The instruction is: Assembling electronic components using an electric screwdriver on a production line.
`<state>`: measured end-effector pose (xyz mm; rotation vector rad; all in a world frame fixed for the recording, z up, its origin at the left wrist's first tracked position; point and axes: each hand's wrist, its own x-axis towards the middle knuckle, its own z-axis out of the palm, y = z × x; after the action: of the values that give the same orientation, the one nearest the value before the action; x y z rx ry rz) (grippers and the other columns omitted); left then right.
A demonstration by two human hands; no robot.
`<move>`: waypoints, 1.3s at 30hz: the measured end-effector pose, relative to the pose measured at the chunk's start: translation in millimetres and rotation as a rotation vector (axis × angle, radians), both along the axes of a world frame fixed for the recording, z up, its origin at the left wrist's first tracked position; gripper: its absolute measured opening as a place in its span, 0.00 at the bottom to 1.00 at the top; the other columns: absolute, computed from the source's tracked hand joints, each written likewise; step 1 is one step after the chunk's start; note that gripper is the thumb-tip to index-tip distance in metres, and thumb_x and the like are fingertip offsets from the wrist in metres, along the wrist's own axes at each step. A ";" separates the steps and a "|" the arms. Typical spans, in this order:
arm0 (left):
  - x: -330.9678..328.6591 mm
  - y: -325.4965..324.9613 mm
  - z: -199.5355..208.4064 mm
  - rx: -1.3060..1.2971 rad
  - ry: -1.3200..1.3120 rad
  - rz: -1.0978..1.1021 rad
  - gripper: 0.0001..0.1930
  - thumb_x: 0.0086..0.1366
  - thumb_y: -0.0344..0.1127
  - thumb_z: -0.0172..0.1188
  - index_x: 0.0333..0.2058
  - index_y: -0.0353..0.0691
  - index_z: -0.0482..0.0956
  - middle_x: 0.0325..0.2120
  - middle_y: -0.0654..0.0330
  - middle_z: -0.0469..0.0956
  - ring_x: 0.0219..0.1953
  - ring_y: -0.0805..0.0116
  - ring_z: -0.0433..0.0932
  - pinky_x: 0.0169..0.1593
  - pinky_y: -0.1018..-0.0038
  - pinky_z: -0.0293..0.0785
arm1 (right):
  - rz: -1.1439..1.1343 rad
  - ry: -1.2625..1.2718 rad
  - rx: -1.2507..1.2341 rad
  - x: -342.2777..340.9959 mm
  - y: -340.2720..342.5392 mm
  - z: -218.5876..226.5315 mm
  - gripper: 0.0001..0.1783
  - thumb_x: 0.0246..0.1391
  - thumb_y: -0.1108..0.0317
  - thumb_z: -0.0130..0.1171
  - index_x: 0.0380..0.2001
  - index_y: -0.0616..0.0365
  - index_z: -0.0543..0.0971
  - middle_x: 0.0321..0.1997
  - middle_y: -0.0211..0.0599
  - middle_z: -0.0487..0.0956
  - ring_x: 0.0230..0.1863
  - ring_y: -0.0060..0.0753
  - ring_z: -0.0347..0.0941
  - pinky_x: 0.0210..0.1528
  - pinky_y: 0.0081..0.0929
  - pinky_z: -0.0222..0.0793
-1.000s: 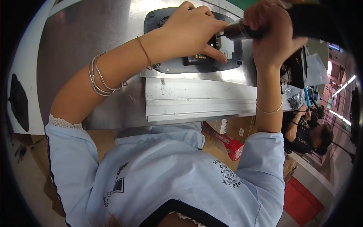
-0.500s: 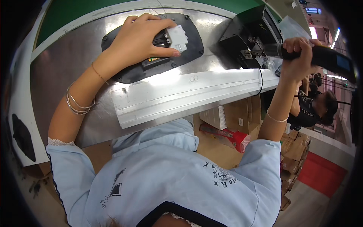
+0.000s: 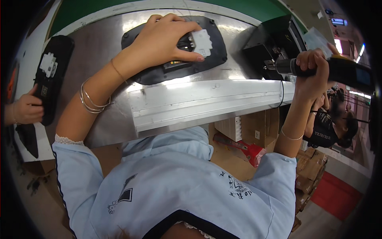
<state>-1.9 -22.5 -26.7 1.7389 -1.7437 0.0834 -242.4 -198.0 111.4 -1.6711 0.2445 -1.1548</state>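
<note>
A black, rounded panel (image 3: 217, 49) lies on the metal tabletop. My left hand (image 3: 163, 42) rests over it, thumb on the near side and index finger on the far side of a dark module with a white plastic piece (image 3: 202, 43) at its right end. The palm hides part of the module. On the right, my right hand (image 3: 312, 69) is wrapped around a powered screwdriver (image 3: 346, 71) held nearly level. Its grey nose points left, with the tip at the front of a black box-shaped screw feeder (image 3: 256, 46).
A silver metal rail (image 3: 207, 97) runs along the near table edge. Another person's hand (image 3: 28, 109) holds a dark panel (image 3: 59, 51) at the left. Below the table are a cardboard box (image 3: 260, 127) and a red object (image 3: 250, 153). A co-worker (image 3: 326, 123) is at the right.
Another person's hand with a dark panel has come into view at the left. My view has shifted slightly; my left hand keeps its grip, and the screwdriver tip stays by the feeder.
</note>
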 end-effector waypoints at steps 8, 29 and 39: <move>-1.3 -1.7 -2.3 0.023 0.021 -0.010 0.35 0.47 0.67 0.64 0.48 0.49 0.77 0.40 0.57 0.79 0.52 0.60 0.72 0.56 0.60 0.58 | 0.407 -0.078 -0.043 91.1 53.9 -20.7 0.19 0.51 0.76 0.45 0.49 0.56 0.64 0.18 0.33 0.61 0.17 0.29 0.60 0.23 0.31 0.62; 3.6 10.1 52.0 0.384 0.163 -0.089 0.30 0.52 0.58 0.65 0.46 0.41 0.76 0.40 0.53 0.78 0.51 0.56 0.71 0.53 0.60 0.62 | 0.584 -0.003 0.021 117.2 58.1 -40.7 0.17 0.51 0.77 0.42 0.45 0.52 0.65 0.19 0.32 0.62 0.16 0.29 0.60 0.25 0.31 0.62; 4.3 10.0 46.7 0.358 0.130 -0.075 0.31 0.50 0.58 0.66 0.46 0.41 0.76 0.39 0.54 0.78 0.51 0.56 0.72 0.52 0.60 0.62 | 0.567 -0.003 -0.010 125.5 65.8 -44.6 0.15 0.50 0.79 0.45 0.43 0.57 0.64 0.18 0.34 0.63 0.15 0.28 0.60 0.21 0.30 0.62</move>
<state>2.4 -12.5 20.0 1.8754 -1.8054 -0.3880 -116.8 -132.1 66.7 -1.6018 -0.2294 -0.7283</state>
